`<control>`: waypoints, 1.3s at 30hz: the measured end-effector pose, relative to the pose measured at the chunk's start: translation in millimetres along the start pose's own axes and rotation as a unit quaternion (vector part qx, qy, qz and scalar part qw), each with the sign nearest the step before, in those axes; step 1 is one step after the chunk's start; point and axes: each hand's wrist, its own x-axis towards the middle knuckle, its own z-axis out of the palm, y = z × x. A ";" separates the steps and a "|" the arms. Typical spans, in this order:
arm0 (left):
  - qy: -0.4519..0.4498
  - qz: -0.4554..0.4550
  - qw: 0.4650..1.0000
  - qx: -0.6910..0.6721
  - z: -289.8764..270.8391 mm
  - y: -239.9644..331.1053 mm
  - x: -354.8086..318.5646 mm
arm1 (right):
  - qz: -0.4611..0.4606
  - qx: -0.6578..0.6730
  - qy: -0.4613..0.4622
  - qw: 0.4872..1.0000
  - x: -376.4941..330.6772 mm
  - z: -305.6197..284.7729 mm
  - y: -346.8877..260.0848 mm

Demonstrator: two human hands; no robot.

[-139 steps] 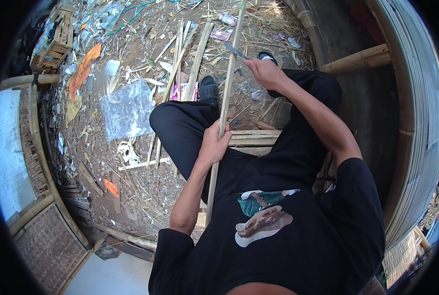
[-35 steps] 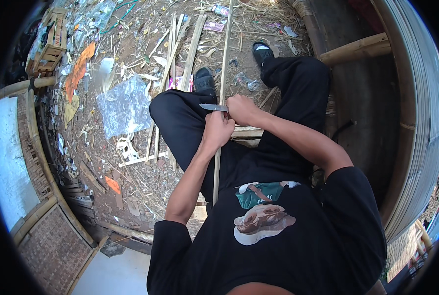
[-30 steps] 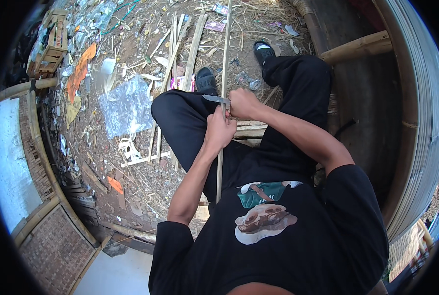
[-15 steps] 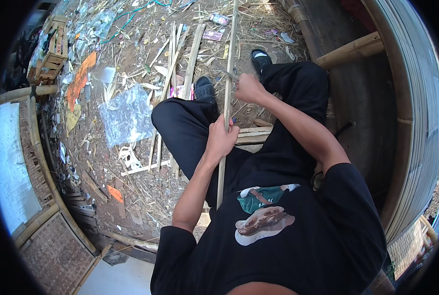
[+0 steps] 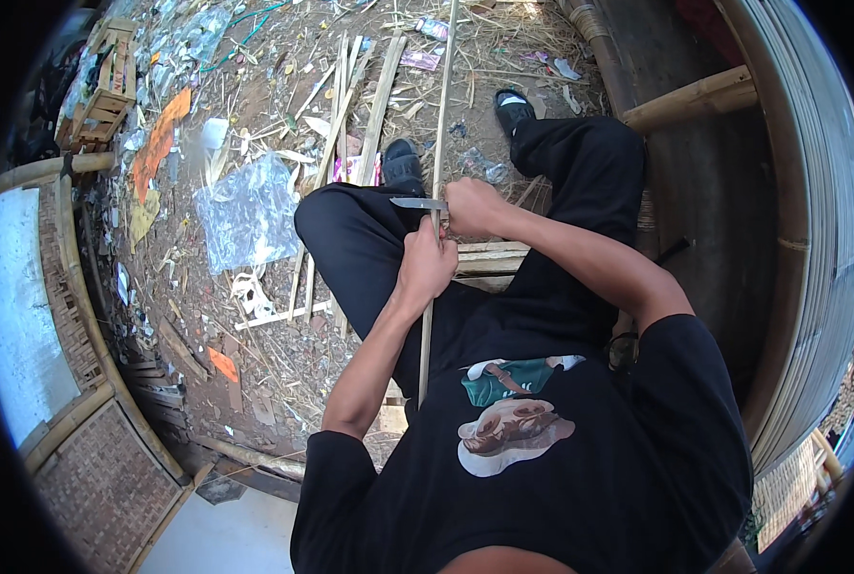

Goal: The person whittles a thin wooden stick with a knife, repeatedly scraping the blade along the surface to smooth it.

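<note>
A long, narrow wooden strip, likely bamboo (image 5: 442, 115), runs from my lap out past my feet. My left hand (image 5: 427, 258) is closed around it between my knees. My right hand (image 5: 475, 206), just beyond the left, grips a knife (image 5: 419, 203) by its handle, which the fingers hide. The grey blade points left and lies across the strip, close above my left fingers. Whether the edge bites into the strip cannot be made out.
Several split strips (image 5: 381, 105) lie on the littered dirt ground beyond my left foot. A clear plastic sheet (image 5: 247, 215) and an orange scrap (image 5: 162, 143) lie to the left. A wooden crate (image 5: 109, 91) stands far left; a bamboo frame (image 5: 792, 239) rises at right.
My right hand has drawn the knife nearer along the strip, from well beyond my left hand to just above it. The left hand keeps its hold, and the strip has shifted slightly.
</note>
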 end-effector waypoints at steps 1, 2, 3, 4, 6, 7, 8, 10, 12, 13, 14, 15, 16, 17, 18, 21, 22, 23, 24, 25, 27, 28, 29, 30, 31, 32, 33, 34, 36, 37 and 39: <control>-0.004 -0.002 1.000 0.004 -1.0 1.0 -2.5 | 0.035 0.016 -0.008 0.999 1.5 -2.5 -0.7; -0.007 -0.004 1.000 0.008 -1.5 0.9 -4.5 | 0.035 0.018 -0.010 0.999 5.2 -8.7 3.0; -0.011 -0.005 1.000 0.010 -0.8 0.7 -4.5 | 0.039 -0.010 -0.004 0.999 9.8 -17.4 10.2; 0.001 0.005 1.000 0.007 0.9 1.0 -3.2 | 0.042 -0.038 0.001 0.998 12.9 -21.5 14.3; 0.013 0.001 1.000 0.005 -3.0 7.1 1.9 | 0.044 -0.039 0.005 0.998 21.4 -18.0 14.6; 0.015 0.004 1.000 0.004 0.2 6.1 2.5 | 0.043 -0.042 0.009 0.998 26.9 -20.3 16.7; 0.019 0.031 0.999 0.010 5.6 3.0 -0.4 | 0.074 -0.025 0.033 0.996 37.9 -35.6 32.8; 0.021 0.056 0.998 0.003 6.3 2.5 -14.8 | 0.112 -0.014 0.048 0.992 41.5 -48.1 48.9; 0.008 0.035 0.999 -0.004 -0.4 5.8 -22.5 | 0.132 -0.019 0.057 0.989 53.1 -53.2 50.0; 0.004 0.021 1.000 -0.008 -3.3 9.1 -15.4 | 0.145 -0.027 0.073 0.986 67.2 -65.8 55.3; 0.009 0.031 0.999 -0.008 -2.7 12.4 -10.7 | 0.161 -0.006 0.131 0.978 73.0 -78.5 64.9; 0.007 0.039 0.999 -0.017 -2.2 10.8 -15.1 | 0.176 0.019 0.181 0.967 75.3 -81.6 75.1; 0.004 0.050 0.998 -0.025 -2.4 10.3 -16.1 | 0.200 0.034 0.201 0.958 76.0 -92.9 82.2; 0.004 0.055 0.998 -0.025 -2.2 7.4 -13.9 | 0.222 0.093 0.210 0.948 79.6 -99.8 97.4; -0.013 0.043 0.996 -0.073 -1.3 1.0 -11.6 | 0.219 0.101 0.253 0.937 76.9 -96.9 103.7; -0.050 -0.019 0.981 -0.184 -9.6 9.2 -7.8 | 0.190 0.228 0.215 0.930 64.0 -82.0 94.1; -0.072 -0.070 0.964 -0.246 -13.3 14.1 -6.4 | 0.163 0.343 0.129 0.916 57.2 -76.6 84.4; -0.065 -0.071 0.964 -0.248 -16.1 15.8 -3.7 | 0.158 0.340 0.125 0.919 50.0 -72.6 75.9; -0.096 -0.094 0.936 -0.327 -19.9 16.1 -3.1 | 0.132 0.548 0.046 0.825 38.2 -72.0 58.6; -0.131 -0.115 0.900 -0.400 -22.2 16.1 -1.4 | 0.103 0.726 -0.034 0.679 27.8 -72.2 45.6; -0.150 -0.115 0.899 -0.396 -21.7 14.3 0.6 | 0.105 0.676 0.002 0.730 15.3 -76.5 25.4; -0.161 -0.110 0.895 -0.402 -20.6 15.0 1.0 | 0.107 0.621 0.042 0.775 13.1 -77.4 19.1; -0.171 -0.105 0.891 -0.408 -20.1 14.6 1.0 | 0.105 0.622 0.042 0.775 16.1 -70.7 17.2; -0.189 -0.104 0.884 -0.414 -18.3 13.8 2.1 | 0.082 0.609 0.062 0.787 19.4 -63.2 21.1; -0.190 -0.101 0.885 -0.412 -17.1 13.2 3.6 | 0.059 0.595 0.079 0.798 23.4 -55.8 23.2; -0.187 -0.110 0.886 -0.410 -16.0 13.1 5.4 | 0.061 0.597 0.081 0.796 27.0 -50.1 26.7; -0.180 -0.119 0.887 -0.409 -16.3 11.2 6.3 | 0.058 0.596 0.081 0.797 28.3 -47.9 26.1; -0.181 -0.114 0.879 -0.427 -15.7 10.2 8.2 | 0.054 0.586 0.070 0.805 29.4 -46.1 26.1; -0.164 -0.122 0.871 -0.448 -14.6 12.1 11.7 | 0.064 0.569 0.049 0.818 25.8 -42.7 21.9; -0.149 -0.131 0.861 -0.469 -14.7 13.1 12.7 | 0.063 0.568 0.046 0.819 22.6 -42.0 17.6; -0.145 -0.136 0.864 -0.462 -16.9 7.5 15.9 | 0.039 0.506 -0.004 0.862 18.1 -41.3 11.9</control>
